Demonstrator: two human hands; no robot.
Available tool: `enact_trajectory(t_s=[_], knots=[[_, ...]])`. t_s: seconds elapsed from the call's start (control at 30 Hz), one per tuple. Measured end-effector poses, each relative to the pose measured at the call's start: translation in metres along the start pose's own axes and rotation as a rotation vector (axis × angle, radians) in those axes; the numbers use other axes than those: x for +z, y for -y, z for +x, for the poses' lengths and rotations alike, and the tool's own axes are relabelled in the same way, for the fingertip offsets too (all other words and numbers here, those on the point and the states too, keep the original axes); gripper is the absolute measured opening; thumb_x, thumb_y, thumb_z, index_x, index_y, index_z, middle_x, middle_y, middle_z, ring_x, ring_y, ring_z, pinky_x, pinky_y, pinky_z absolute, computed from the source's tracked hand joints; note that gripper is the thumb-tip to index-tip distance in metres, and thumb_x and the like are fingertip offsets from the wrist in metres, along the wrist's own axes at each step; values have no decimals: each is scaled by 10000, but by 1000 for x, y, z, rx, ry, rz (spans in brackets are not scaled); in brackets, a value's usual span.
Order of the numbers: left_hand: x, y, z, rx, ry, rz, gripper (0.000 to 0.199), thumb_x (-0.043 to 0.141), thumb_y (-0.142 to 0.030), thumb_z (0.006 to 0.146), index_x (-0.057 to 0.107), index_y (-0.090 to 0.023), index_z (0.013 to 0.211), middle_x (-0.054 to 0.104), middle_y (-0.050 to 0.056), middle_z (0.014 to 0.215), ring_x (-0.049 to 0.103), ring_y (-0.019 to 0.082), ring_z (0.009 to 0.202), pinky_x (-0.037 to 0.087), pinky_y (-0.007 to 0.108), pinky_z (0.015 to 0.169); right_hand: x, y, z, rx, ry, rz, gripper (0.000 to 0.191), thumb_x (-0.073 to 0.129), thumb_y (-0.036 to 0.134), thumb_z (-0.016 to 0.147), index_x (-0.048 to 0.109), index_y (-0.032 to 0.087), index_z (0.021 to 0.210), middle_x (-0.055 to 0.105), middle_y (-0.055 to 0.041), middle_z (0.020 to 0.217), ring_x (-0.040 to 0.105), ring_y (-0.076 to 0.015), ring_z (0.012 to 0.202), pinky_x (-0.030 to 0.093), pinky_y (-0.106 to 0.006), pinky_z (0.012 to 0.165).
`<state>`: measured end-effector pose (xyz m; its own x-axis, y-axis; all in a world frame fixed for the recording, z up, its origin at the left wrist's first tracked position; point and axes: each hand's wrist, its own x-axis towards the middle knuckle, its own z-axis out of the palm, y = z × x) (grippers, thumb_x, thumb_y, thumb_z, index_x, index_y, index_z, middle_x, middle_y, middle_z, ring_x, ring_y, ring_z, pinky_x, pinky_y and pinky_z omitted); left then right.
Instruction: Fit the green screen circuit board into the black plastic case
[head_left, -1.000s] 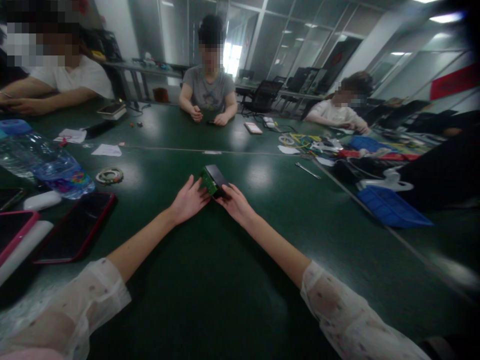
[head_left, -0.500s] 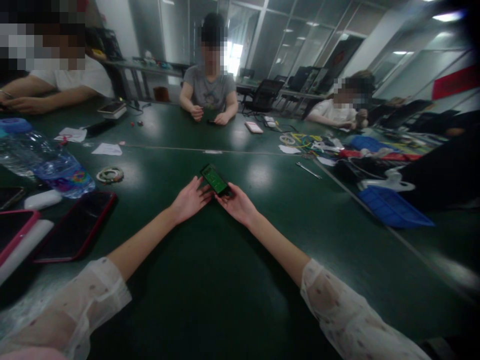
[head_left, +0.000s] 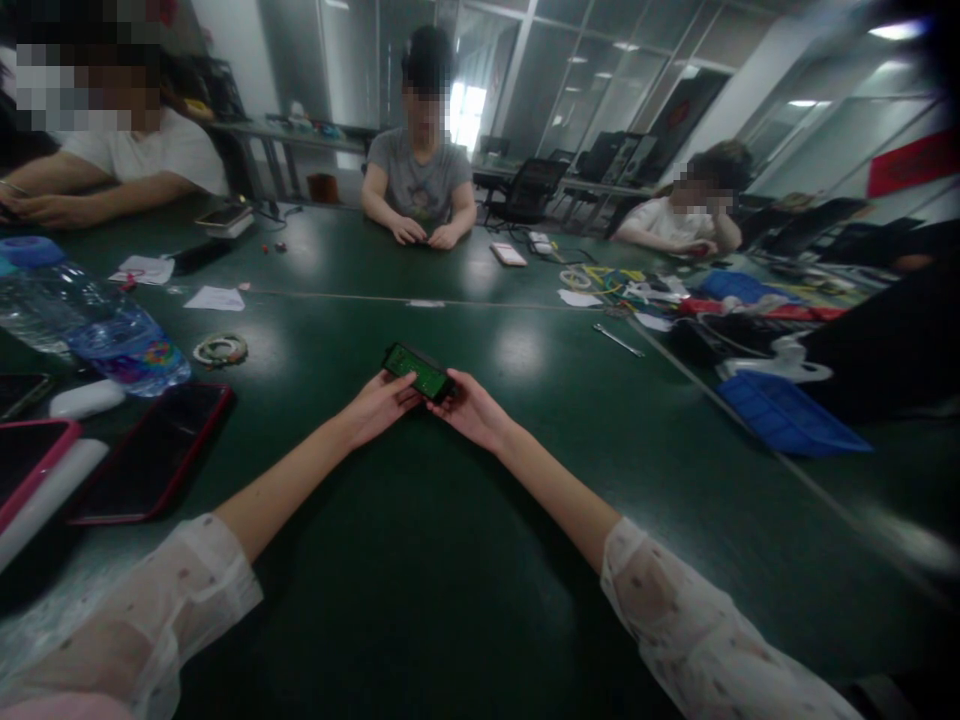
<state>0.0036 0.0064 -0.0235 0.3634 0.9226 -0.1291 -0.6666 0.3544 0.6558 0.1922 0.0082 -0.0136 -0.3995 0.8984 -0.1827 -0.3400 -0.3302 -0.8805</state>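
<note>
Over the dark green table [head_left: 390, 560], both my hands hold a green circuit board in a black case [head_left: 430, 379]. It tilts, its green face turned up toward me. My left hand [head_left: 375, 408] grips the left part, the thumb lying across the green face and the other fingers underneath. At the opposite end, my right hand [head_left: 474, 410] is closed on the case's right corner between thumb and fingers. The undersides and some fingertips are hidden.
To my left are a water bottle [head_left: 124, 340], a bracelet [head_left: 220, 350] and a red-edged phone [head_left: 157, 455]. At right lie a wrench [head_left: 619, 341], a blue tray [head_left: 787, 412] and tangled cables [head_left: 607, 283]. Several people sit around, one straight across [head_left: 420, 180].
The circuit board has turned to lie more level and shifted slightly left. My left hand, fingers spread beside it before, has closed on it with the thumb on top.
</note>
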Motion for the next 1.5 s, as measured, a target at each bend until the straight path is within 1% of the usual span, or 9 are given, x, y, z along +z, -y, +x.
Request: enact_trajectory(t_s=[0.27, 0.37, 0.43, 0.57, 0.73, 0.87, 1.03, 1.3, 1.5], knots=[[5, -3, -1, -8, -16, -4, 348, 606, -58, 887, 584, -160, 1219, 704, 76, 1041, 673, 173, 941, 456, 326, 973, 7, 1, -3, 27, -66, 92, 232, 688, 391, 793, 582, 221, 910, 660, -25, 840, 638, -155, 739, 580, -307, 693], [7, -8, -3, -79, -9, -84, 206, 537, -251, 968, 628, -139, 1115, 708, 79, 977, 666, 183, 936, 465, 320, 934, 14, -3, -4, -55, -105, 128, 255, 735, 343, 745, 564, 241, 904, 637, 22, 817, 618, -124, 706, 570, -282, 705], [9, -11, -4, -108, 20, -128, 300, 487, -383, 991, 640, -133, 1055, 706, 89, 967, 663, 200, 939, 458, 337, 936, 19, -8, -5, -170, -150, 94, 292, 745, 343, 732, 569, 253, 947, 629, 33, 852, 611, -115, 718, 560, -275, 705], [14, -16, -8, -156, 6, -138, 444, 437, -518, 986, 649, -132, 1042, 712, 94, 930, 665, 219, 939, 442, 350, 962, 27, -17, -10, -330, -215, -215, 364, 700, 385, 787, 563, 259, 1100, 623, -9, 973, 621, -152, 818, 548, -327, 756], [17, -19, -11, -178, 19, -136, 577, 334, -570, 996, 624, -114, 1200, 718, 133, 1028, 664, 268, 1008, 443, 400, 984, 36, -22, -22, -572, -126, -816, 459, 664, 331, 837, 505, 275, 1263, 549, -83, 1269, 557, -253, 1145, 472, -477, 992], [15, -19, -11, -170, 42, -145, 629, 336, -588, 986, 571, -98, 1303, 703, 157, 1110, 651, 292, 1056, 425, 439, 1016, 41, -23, -29, -609, -117, -955, 487, 629, 323, 863, 469, 293, 1322, 495, -108, 1348, 517, -306, 1224, 442, -558, 1027], [13, -19, -10, -164, 50, -161, 625, 342, -579, 984, 558, -94, 1315, 702, 162, 1117, 649, 290, 1071, 412, 436, 1035, 41, -24, -30, -615, -135, -985, 514, 603, 319, 883, 440, 315, 1370, 492, -111, 1369, 504, -321, 1256, 409, -591, 1062], [13, -20, -8, -164, 59, -191, 594, 334, -576, 985, 595, -107, 1241, 718, 145, 1073, 668, 272, 1046, 466, 408, 977, 37, -19, -28, -697, -331, -757, 493, 588, 362, 898, 459, 286, 1368, 511, -94, 1376, 515, -256, 1246, 449, -455, 1053], [11, -21, -9, -156, -44, -217, 553, 409, -575, 965, 570, -123, 1242, 710, 152, 1106, 671, 282, 1051, 473, 413, 973, 27, 0, -25, -793, -445, -727, 513, 570, 382, 905, 430, 314, 1394, 477, -87, 1395, 499, -257, 1240, 455, -443, 1036]])
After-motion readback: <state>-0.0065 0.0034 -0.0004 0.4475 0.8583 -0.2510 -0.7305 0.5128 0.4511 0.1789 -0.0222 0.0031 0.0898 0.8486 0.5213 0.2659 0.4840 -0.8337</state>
